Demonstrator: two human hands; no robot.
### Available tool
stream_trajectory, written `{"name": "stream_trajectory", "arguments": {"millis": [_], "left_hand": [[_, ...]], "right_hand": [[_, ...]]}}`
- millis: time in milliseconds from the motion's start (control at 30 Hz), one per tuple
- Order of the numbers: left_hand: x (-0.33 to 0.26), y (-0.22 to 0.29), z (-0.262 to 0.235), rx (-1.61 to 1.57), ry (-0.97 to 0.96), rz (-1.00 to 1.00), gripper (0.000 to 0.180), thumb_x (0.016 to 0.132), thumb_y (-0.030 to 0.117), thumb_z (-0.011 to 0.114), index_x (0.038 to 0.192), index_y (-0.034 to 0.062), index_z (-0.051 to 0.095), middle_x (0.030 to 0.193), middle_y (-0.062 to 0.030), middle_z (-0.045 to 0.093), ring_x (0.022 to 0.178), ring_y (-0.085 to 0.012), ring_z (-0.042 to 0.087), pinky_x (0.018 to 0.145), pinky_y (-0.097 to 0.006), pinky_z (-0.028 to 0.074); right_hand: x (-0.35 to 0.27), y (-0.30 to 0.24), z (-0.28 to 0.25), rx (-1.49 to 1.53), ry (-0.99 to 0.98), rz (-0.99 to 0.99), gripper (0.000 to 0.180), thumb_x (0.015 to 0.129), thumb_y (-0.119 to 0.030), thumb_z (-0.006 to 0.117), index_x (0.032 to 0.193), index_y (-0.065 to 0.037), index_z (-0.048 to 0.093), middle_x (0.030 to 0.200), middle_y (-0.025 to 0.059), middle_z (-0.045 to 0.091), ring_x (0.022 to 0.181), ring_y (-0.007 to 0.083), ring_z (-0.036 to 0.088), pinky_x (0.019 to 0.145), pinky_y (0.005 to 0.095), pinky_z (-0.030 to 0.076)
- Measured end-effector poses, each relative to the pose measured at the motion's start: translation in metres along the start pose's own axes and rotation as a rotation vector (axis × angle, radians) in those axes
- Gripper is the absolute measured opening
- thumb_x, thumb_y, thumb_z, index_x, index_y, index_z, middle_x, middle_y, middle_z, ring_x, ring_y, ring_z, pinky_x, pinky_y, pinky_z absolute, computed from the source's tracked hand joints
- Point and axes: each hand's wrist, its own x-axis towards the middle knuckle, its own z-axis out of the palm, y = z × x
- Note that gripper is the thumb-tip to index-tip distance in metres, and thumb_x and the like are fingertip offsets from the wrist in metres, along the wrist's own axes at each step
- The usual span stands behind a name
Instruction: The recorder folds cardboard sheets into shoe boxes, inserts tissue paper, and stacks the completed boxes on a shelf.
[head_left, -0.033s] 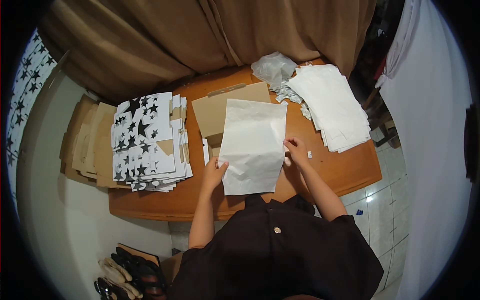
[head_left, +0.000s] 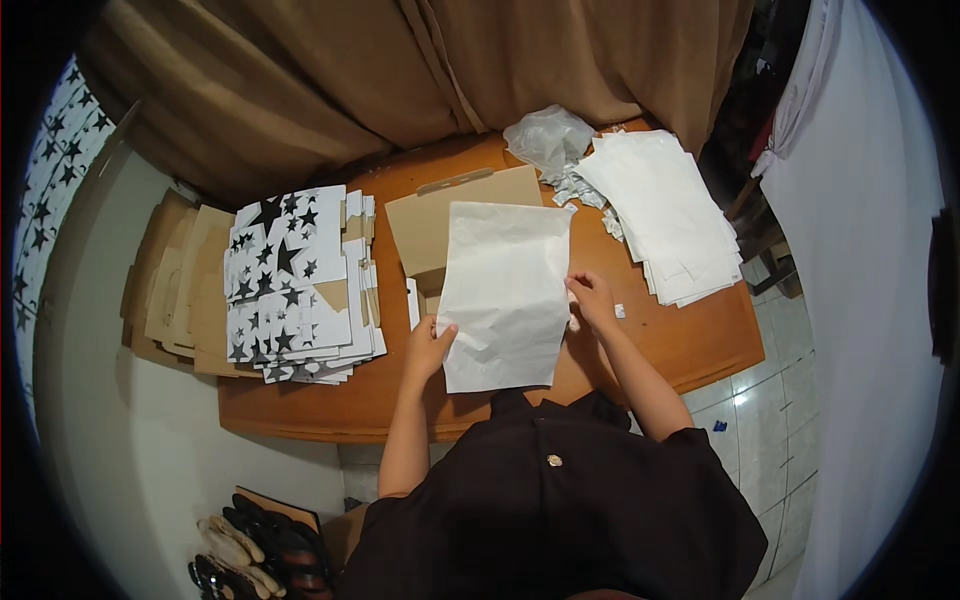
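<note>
A large sheet of white paper [head_left: 505, 290], slightly creased, is held up between my two hands. My left hand [head_left: 430, 345] pinches its left edge near the lower corner, thumb on the front face. On the opposite edge, my right hand [head_left: 592, 300] grips the paper a bit higher up, with its fingertips partly hidden. Behind the sheet stands an open brown cardboard box [head_left: 460, 215], its lid raised; the paper covers most of the box's inside. A small white packet [head_left: 620, 311] lies on the table just right of my right hand.
Left on the wooden table [head_left: 690, 340] are stacked white boxes with black stars [head_left: 285, 270], beside flat brown cardboard pieces [head_left: 185, 285]. A stack of white paper [head_left: 665, 215] lies at the right. Small packets [head_left: 580, 187] and a clear plastic bag [head_left: 550, 138] sit behind, before brown curtains [head_left: 330, 80].
The upper edge of the paper has dipped very slightly toward me. Both hands keep their hold in nearly the same place.
</note>
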Motion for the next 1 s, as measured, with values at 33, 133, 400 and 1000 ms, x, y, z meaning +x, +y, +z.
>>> {"name": "stream_trajectory", "arguments": {"millis": [33,133,400,1000], "left_hand": [[-0.002,0.001,-0.001,0.023,0.017,0.008,0.021,0.085,0.015,0.063,0.094,-0.0027,0.056,0.076,-0.0059,0.064,0.066,-0.0094,0.057,0.058,-0.025,0.044],[-0.003,-0.005,-0.006,-0.188,0.102,0.081,0.025,0.084,0.021,0.067,0.091,-0.0019,0.057,0.075,-0.0034,0.061,0.064,-0.0093,0.052,0.058,-0.024,0.042],[-0.014,-0.008,-0.01,0.27,0.298,0.103,0.032,0.077,0.017,0.071,0.101,-0.0018,0.059,0.084,-0.008,0.055,0.081,-0.0189,0.053,0.071,-0.031,0.044],[0.104,0.011,0.03,0.974,-0.775,0.766,0.048,0.098,0.035,0.027,0.143,0.018,0.029,0.148,-0.0138,0.024,0.137,-0.0326,0.019,0.111,-0.047,0.016]], "right_hand": [[0.006,-0.005,0.005,-0.074,0.008,-0.06,0.018,0.085,-0.017,0.062,0.092,-0.001,0.061,0.081,0.003,0.061,0.076,0.0105,0.057,0.061,0.0235,0.045],[0.023,-0.015,0.02,-0.124,0.039,-0.361,0.015,0.084,-0.016,0.061,0.089,-0.002,0.061,0.087,0.0063,0.061,0.082,0.019,0.056,0.074,0.0317,0.043],[0.041,-0.013,0.04,-0.322,0.096,-0.497,0.011,0.082,-0.016,0.06,0.087,-0.007,0.062,0.093,0.0098,0.059,0.094,0.0283,0.052,0.084,0.0378,0.039],[0.052,0.047,-0.046,-0.361,0.387,-0.226,0.023,0.081,-0.017,0.058,0.102,-0.007,0.059,0.1,0.0156,0.056,0.093,0.0282,0.054,0.085,0.0405,0.041]]}}
